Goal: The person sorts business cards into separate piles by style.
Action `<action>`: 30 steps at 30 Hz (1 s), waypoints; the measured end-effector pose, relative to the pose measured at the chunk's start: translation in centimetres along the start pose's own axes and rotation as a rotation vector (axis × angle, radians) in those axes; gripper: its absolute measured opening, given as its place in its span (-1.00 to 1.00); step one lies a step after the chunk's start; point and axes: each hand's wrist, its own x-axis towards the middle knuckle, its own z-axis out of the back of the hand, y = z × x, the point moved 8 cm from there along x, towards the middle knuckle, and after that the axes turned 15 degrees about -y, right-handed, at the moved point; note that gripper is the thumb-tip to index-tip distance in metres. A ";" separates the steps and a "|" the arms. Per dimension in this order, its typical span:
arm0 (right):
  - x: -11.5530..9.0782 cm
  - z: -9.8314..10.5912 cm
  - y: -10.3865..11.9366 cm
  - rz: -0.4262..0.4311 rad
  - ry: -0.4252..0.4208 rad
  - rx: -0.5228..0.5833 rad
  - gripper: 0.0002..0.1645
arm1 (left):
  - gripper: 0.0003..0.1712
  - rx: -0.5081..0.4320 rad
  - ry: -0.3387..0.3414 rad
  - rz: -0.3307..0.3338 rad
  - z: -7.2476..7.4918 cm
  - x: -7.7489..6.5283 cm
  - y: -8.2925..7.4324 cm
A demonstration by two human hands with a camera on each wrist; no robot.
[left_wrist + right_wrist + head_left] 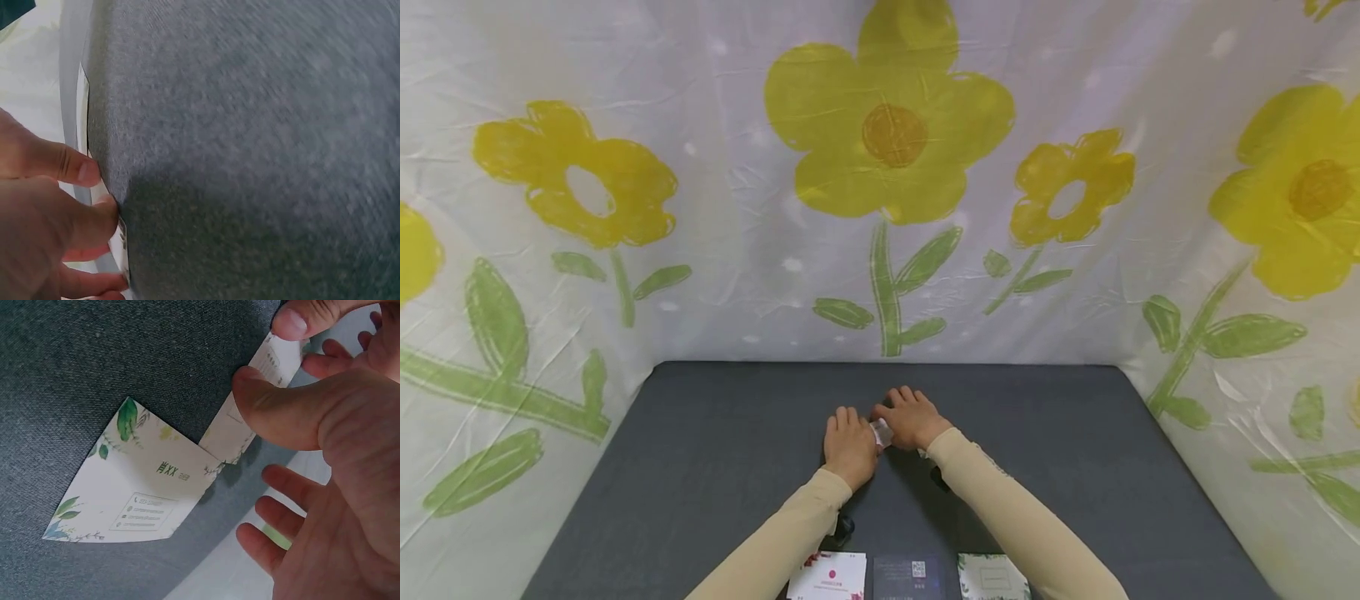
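Both hands meet over the grey table (737,450) with a narrow white card (882,432) between them. My left hand (850,446) pinches its far end; in the left wrist view, the thumb and fingers (94,219) are on a thin white edge. My right hand (913,419) holds the same card, its thumb (275,412) on the printed face and the other fingers partly hidden or spread below. A wider white business card (137,487) with green leaves and small print shows below in the right wrist view, overlapping the narrow one at a corner.
Along the near table edge lie a white card (832,575) with red flowers, a dark blue card (906,577) with a square code, and a white card (994,577) with green leaves. A flower-printed curtain (722,250) encloses the table's back and sides.
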 end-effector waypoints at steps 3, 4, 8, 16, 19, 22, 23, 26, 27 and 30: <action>-0.1 0.2 0.0 0.000 -0.001 -0.015 -0.48 | -0.47 -0.041 -0.001 0.019 -0.2 -0.1 0.1; -0.1 0.3 0.1 0.005 -0.006 -0.020 -0.51 | -0.46 -0.059 -0.010 0.027 -0.3 -0.1 0.2; -0.3 0.8 0.4 0.041 -0.071 -0.039 -0.60 | -0.41 -0.103 -0.109 0.025 0.1 -0.4 0.2; -1.2 1.6 -1.0 0.002 -0.340 0.158 -0.76 | -0.61 -0.158 -0.317 -0.017 1.2 -0.3 0.8; -2.4 2.2 -2.3 -0.052 -0.458 0.280 -0.90 | -0.77 -0.242 -0.350 0.000 1.7 -0.2 1.2; -3.8 3.3 -3.7 -0.111 -0.578 0.366 -0.91 | -0.90 -0.332 -0.393 -0.002 3.1 0.1 1.2; -4.3 3.9 -4.2 -0.138 -0.615 0.398 -0.89 | -0.93 -0.361 -0.406 -0.010 3.8 0.2 1.0; -6.1 6.2 -5.8 -0.207 -0.712 0.492 -0.87 | -0.93 -0.432 -0.447 -0.033 6.4 1.2 0.2; -6.8 7.1 -6.2 -0.228 -0.728 0.521 -0.88 | -0.93 -0.452 -0.457 -0.040 7.4 1.5 -0.2; -9.0 9.6 -7.2 -0.245 -0.770 0.565 -0.90 | -0.93 -0.497 -0.467 -0.045 10.3 2.4 -1.4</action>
